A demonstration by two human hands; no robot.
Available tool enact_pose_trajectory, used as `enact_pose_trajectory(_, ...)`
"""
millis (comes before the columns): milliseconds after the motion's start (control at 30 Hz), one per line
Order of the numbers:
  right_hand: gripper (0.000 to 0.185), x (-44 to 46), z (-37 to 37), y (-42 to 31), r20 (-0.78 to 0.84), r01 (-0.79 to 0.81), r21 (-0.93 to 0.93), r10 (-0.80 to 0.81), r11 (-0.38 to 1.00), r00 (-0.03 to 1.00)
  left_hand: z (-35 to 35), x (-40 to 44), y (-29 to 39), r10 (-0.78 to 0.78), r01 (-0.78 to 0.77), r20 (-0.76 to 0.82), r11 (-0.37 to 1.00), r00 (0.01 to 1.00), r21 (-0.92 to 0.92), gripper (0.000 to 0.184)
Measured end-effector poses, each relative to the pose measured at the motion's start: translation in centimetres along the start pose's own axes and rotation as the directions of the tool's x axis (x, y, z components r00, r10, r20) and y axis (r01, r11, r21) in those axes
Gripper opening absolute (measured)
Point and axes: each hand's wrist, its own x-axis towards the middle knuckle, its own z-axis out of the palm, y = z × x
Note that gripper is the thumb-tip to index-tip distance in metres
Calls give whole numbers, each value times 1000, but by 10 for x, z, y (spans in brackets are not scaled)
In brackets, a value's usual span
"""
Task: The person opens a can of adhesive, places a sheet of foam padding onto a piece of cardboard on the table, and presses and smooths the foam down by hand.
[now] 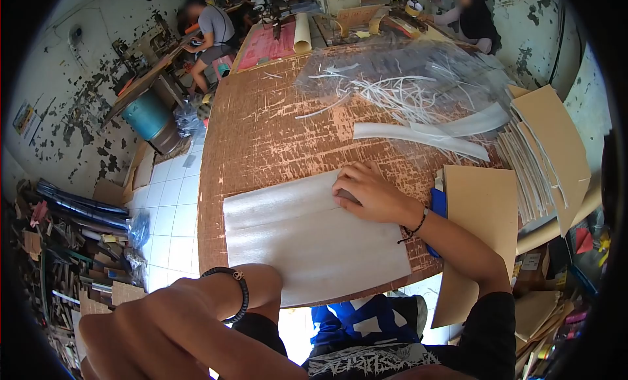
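Observation:
A pale silvery sheet lies flat on the worn brown tabletop near its front edge, with a faint line across it. My right hand rests on the sheet's upper right part. Its fingers are curled over a small greyish-brown thing, mostly covered by the hand. My left hand is raised very close to the camera at lower left, away from the sheet. Its knuckles are bent, and the fingertips run out of view, so I cannot see whether it holds anything.
White foam strips, thin white offcuts and clear plastic lie farther back. Cardboard and a blue thing are by my right arm. A blue drum stands left. Two people work at the back.

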Motion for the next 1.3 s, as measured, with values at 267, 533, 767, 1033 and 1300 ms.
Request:
enact_pose_trajectory(267,18,5,-7,-8,-122,-34,210,60,977,991,0,-4,1,-15,15,6,999,1000,39,28)
enact_pose_trajectory(533,17,2,-1,2,-44,-55,-17,54,998,998,1,-3,7,-9,9,3,997,1000,79,28)
enact_pose_trajectory(767,18,-2,-4,0,-54,-44,8,44,999,998,4,-5,4,5,-4,-7,993,1000,119,27)
enact_pose_trajectory(1033,16,0,-2,4,-54,15,31,-13,999,998,1,-9,5,0,0,0,990,1000,138,27)
enact_pose_trajectory(1300,15,1,-1,5,-39,-5,61,7,998,999,2,-7,7,1,-2,4,984,1000,176,27)
